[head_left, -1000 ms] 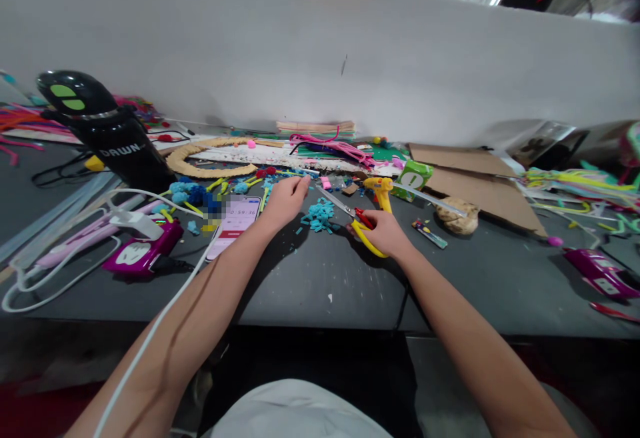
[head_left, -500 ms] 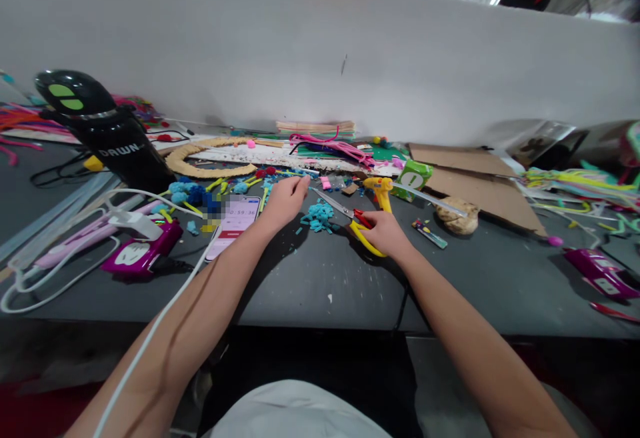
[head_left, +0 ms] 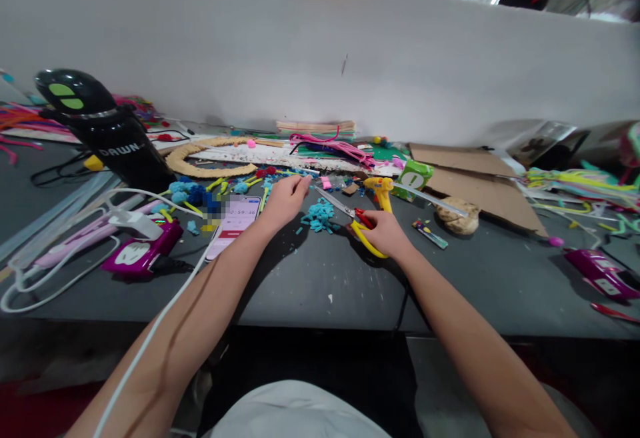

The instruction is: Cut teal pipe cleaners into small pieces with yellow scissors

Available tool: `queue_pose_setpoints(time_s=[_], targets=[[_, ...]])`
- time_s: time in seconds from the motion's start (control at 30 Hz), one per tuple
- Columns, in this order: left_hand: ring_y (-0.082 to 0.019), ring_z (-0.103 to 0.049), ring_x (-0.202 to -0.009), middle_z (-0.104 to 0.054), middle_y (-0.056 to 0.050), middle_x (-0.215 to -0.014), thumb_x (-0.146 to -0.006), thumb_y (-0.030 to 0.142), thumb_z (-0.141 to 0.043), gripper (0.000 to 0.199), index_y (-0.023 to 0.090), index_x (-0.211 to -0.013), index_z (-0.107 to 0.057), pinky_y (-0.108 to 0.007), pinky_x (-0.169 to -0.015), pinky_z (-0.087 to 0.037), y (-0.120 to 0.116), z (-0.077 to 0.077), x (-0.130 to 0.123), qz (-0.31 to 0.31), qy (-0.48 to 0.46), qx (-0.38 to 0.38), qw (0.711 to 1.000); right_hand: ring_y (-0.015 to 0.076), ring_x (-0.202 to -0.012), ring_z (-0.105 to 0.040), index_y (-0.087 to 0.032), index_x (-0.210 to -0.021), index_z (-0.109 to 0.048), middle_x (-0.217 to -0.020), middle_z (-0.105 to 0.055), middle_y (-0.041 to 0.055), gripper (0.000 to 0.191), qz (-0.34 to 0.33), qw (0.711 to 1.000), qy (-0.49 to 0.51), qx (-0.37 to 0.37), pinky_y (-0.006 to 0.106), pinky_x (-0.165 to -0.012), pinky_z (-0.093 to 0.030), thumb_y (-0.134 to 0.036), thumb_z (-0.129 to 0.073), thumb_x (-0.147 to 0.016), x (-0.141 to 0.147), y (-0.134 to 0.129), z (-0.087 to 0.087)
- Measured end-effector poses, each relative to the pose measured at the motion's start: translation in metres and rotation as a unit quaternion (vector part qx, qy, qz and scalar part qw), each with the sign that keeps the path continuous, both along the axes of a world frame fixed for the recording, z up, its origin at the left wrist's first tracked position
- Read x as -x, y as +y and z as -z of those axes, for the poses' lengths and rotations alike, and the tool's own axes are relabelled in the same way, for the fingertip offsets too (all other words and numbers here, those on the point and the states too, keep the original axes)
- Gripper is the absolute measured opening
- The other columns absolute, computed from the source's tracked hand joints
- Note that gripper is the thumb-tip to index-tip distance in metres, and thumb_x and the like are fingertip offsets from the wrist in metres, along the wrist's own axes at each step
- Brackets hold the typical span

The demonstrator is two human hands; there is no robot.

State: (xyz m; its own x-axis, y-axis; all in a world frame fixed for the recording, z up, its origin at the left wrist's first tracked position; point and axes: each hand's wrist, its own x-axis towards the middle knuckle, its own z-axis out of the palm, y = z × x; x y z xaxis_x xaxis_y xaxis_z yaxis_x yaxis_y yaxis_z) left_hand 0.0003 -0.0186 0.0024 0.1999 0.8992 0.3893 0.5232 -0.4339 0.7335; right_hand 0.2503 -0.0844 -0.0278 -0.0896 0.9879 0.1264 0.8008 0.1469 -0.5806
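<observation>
My right hand (head_left: 383, 233) grips a pair of scissors (head_left: 343, 206) with yellow and red handles. The blades point up and left, toward the fingertips of my left hand (head_left: 290, 199). Those fingers are pinched together, and whatever lies between them is too small or hidden to name. A loose heap of short light-blue cut pieces (head_left: 320, 215) lies on the dark table just below the blades. Behind my right hand stands a yellow glue gun (head_left: 381, 191) with a clear glue stick (head_left: 430, 199) sticking out.
Left of my forearm lie a phone (head_left: 234, 225) showing a timer, a purple power strip (head_left: 143, 251) and white cables. A black bottle (head_left: 107, 135) stands behind them. At right are a green box (head_left: 413, 178), cardboard (head_left: 480, 201), a pale lump (head_left: 457, 217) and another purple power strip (head_left: 603, 273).
Hardly anything differs. The scissors and my right hand have shifted very slightly, while my left hand stays almost in the same place.
</observation>
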Motion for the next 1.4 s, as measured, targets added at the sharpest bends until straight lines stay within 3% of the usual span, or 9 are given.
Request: queue_pose_setpoints(time_s=[0.33,0.87,1.4], targets=[[-0.014,-0.048,-0.060,-0.054,0.000,-0.059,-0.095,0.051,-0.040,0.048,0.019,-0.061,-0.047,-0.028,-0.058,-0.032,-0.0008,-0.0007,-0.0005,0.001,0.006,0.005,1.000,0.0132,-0.059,-0.042,-0.015,-0.073,-0.070,-0.062,-0.052,0.0006,0.036,-0.005,1.000,-0.011,0.002,0.026,-0.053,-0.028,-0.051,-0.064,-0.075,-0.0005,0.0018,-0.0004],[-0.015,-0.047,-0.060,-0.052,-0.001,-0.058,-0.095,0.052,-0.038,0.048,0.020,-0.061,-0.047,-0.029,-0.059,-0.032,-0.0005,-0.0011,-0.0004,0.008,0.011,-0.002,1.000,0.0123,-0.057,-0.039,-0.016,-0.070,-0.066,-0.060,-0.050,-0.0005,0.050,0.005,1.000,0.011,0.022,0.025,-0.050,-0.028,-0.066,-0.063,-0.072,0.0009,-0.0003,-0.0002],[-0.015,-0.050,-0.060,-0.057,-0.001,-0.060,-0.094,0.052,-0.040,0.047,0.019,-0.063,-0.052,-0.029,-0.061,-0.035,0.0013,-0.0005,-0.0002,0.010,-0.004,0.013,1.000,0.0120,-0.056,-0.038,-0.017,-0.067,-0.064,-0.059,-0.049,-0.0006,0.049,0.015,1.000,0.009,0.012,0.024,-0.050,-0.027,-0.066,-0.064,-0.072,-0.0004,0.0016,0.0014]])
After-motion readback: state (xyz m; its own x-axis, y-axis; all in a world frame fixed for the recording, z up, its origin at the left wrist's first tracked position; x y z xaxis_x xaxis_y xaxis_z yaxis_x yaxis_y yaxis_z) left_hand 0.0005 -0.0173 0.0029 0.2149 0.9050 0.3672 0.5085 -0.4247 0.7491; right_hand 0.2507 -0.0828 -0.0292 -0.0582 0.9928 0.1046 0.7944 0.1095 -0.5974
